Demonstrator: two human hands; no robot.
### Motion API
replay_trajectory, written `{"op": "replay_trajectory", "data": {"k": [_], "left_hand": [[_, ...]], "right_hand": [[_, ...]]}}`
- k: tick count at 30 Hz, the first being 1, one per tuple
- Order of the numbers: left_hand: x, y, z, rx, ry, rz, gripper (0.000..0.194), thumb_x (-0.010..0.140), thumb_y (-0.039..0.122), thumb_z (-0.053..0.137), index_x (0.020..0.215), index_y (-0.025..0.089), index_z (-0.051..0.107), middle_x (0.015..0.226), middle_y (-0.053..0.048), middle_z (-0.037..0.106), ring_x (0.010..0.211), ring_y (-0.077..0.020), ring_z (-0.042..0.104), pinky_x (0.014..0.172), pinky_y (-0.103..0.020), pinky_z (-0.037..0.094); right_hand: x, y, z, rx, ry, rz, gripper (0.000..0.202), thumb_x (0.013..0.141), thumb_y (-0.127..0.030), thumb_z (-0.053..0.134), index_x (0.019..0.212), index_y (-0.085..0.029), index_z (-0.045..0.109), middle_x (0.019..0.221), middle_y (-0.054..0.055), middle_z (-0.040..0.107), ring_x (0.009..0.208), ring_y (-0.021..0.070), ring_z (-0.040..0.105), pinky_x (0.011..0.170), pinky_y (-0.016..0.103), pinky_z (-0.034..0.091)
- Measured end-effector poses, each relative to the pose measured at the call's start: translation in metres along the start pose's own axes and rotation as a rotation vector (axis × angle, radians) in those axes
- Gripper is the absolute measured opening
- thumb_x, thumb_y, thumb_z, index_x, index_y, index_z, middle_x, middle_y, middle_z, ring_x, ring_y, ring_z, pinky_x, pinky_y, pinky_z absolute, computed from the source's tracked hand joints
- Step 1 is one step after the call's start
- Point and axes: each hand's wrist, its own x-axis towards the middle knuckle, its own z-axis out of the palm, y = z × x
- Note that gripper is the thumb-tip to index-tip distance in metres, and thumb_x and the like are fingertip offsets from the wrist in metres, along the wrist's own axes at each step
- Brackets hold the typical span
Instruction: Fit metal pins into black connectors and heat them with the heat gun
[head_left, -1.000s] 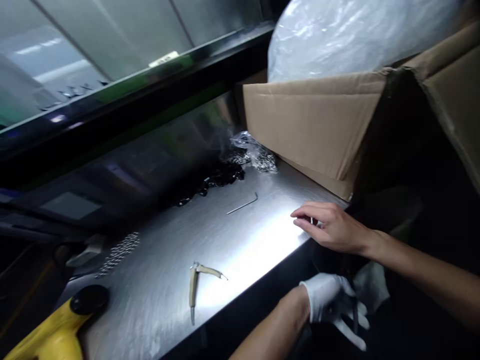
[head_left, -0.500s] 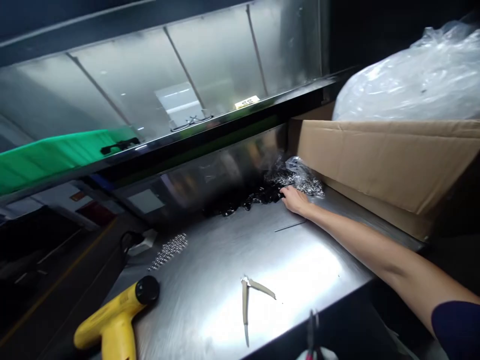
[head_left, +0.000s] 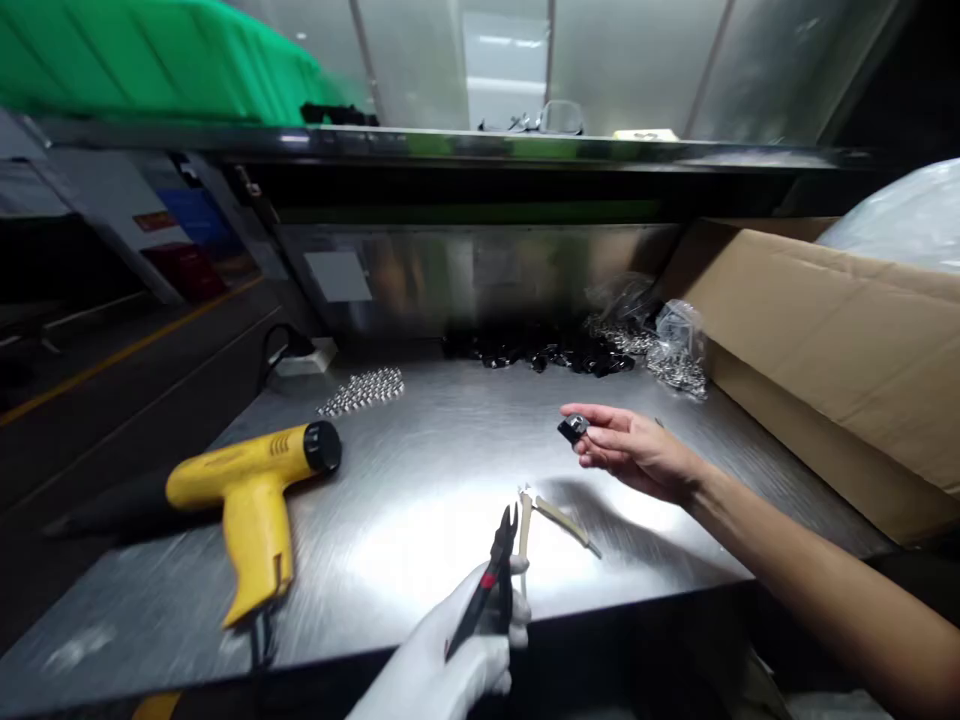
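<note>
My left hand (head_left: 457, 640), in a white glove, is closed round black pliers (head_left: 498, 570) with a red mark, their jaws pointing up and slightly apart. Bare, my right hand (head_left: 630, 445) pinches a small black part (head_left: 574, 428) with a shiny metal piece on it, above the metal table (head_left: 435, 440). Between the hands, a tool with two beige handles (head_left: 559, 520) lies spread on the tabletop. Black parts (head_left: 555, 355) are piled at the back, beside clear bags of small metal pieces (head_left: 679, 355).
A yellow heat gun (head_left: 255, 480) lies at the left, near rows of small metal pieces (head_left: 364, 390). A cardboard box (head_left: 817, 330) stands along the right. A shelf (head_left: 450, 146) with a green bin (head_left: 165, 60) crosses above the back.
My right hand has come back from the black pile toward me with a black part in it. My left hand and the pliers have risen into view. The camera view has turned left.
</note>
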Motion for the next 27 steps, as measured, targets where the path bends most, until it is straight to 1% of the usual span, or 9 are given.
{"op": "replay_trajectory", "data": {"k": [2,5,7,10,12,15,20,25,27], "left_hand": [[-0.004,0.004,-0.008,0.069,-0.034,0.022,0.023,0.085,0.028,0.060,0.103,0.018,0.069,0.103,-0.007,0.072,0.088,-0.0209,0.064,0.085,-0.034,0.053],[-0.009,0.000,-0.015,0.099,-0.080,0.072,0.020,0.089,0.024,0.054,0.102,0.018,0.067,0.100,-0.005,0.069,0.088,-0.0189,0.061,0.082,-0.031,0.051],[-0.013,-0.007,-0.016,0.099,-0.083,0.098,0.020,0.090,0.021,0.051,0.104,0.020,0.066,0.099,-0.003,0.068,0.089,-0.0183,0.059,0.083,-0.030,0.050],[-0.016,-0.015,-0.014,0.089,-0.075,0.147,0.022,0.087,0.019,0.051,0.105,0.021,0.065,0.100,-0.002,0.067,0.091,-0.0189,0.057,0.085,-0.031,0.049],[-0.018,-0.016,-0.012,0.081,-0.062,0.184,0.024,0.086,0.017,0.051,0.105,0.021,0.065,0.100,-0.002,0.066,0.093,-0.0198,0.057,0.086,-0.031,0.049],[-0.019,-0.015,-0.010,0.069,-0.032,0.211,0.028,0.086,0.014,0.050,0.109,0.022,0.065,0.099,-0.002,0.065,0.095,-0.0207,0.057,0.088,-0.033,0.050],[-0.019,-0.009,-0.007,0.048,-0.037,0.213,0.043,0.089,0.014,0.050,0.129,0.024,0.064,0.102,-0.002,0.067,0.095,-0.0206,0.059,0.089,-0.034,0.051],[-0.018,-0.012,-0.004,0.090,0.002,0.207,0.046,0.092,0.015,0.050,0.135,0.024,0.063,0.088,0.000,0.066,0.090,-0.0200,0.060,0.094,-0.034,0.051],[-0.017,-0.015,-0.003,0.097,0.016,0.210,0.048,0.093,0.016,0.051,0.139,0.025,0.062,0.093,0.000,0.069,0.091,-0.0198,0.061,0.095,-0.035,0.052]], "right_hand": [[-0.013,0.000,0.031,0.114,-0.085,0.056,0.048,0.081,-0.040,0.087,0.124,-0.024,0.073,0.096,0.002,0.071,0.086,0.0139,0.071,0.085,0.031,0.061],[-0.020,0.002,0.065,0.225,-0.134,0.108,0.033,0.083,-0.035,0.087,0.112,-0.023,0.077,0.090,0.000,0.071,0.080,0.0109,0.070,0.074,0.024,0.059],[-0.022,0.006,0.081,0.272,-0.131,0.119,0.028,0.085,-0.032,0.087,0.110,-0.023,0.077,0.091,0.000,0.071,0.081,0.0100,0.069,0.073,0.022,0.058],[-0.024,0.013,0.098,0.309,-0.113,0.125,0.024,0.087,-0.031,0.085,0.108,-0.024,0.078,0.093,-0.001,0.072,0.082,0.0096,0.068,0.075,0.022,0.058],[-0.026,0.019,0.105,0.310,-0.100,0.128,0.022,0.087,-0.032,0.085,0.107,-0.025,0.078,0.094,0.000,0.072,0.084,0.0103,0.068,0.077,0.023,0.058],[-0.029,0.026,0.110,0.289,-0.084,0.132,0.021,0.089,-0.032,0.083,0.108,-0.025,0.078,0.099,0.000,0.073,0.088,0.0112,0.068,0.080,0.024,0.058],[-0.034,0.036,0.110,0.226,-0.094,0.136,0.025,0.090,-0.033,0.082,0.111,-0.023,0.076,0.099,0.002,0.074,0.083,0.0119,0.067,0.081,0.027,0.055],[-0.038,0.040,0.111,0.197,-0.094,0.130,0.027,0.091,-0.035,0.081,0.113,-0.021,0.073,0.096,0.003,0.075,0.083,0.0135,0.067,0.083,0.030,0.053],[-0.038,0.040,0.113,0.198,-0.095,0.133,0.028,0.092,-0.036,0.080,0.113,-0.021,0.071,0.097,0.004,0.075,0.083,0.0133,0.067,0.083,0.030,0.053]]}}
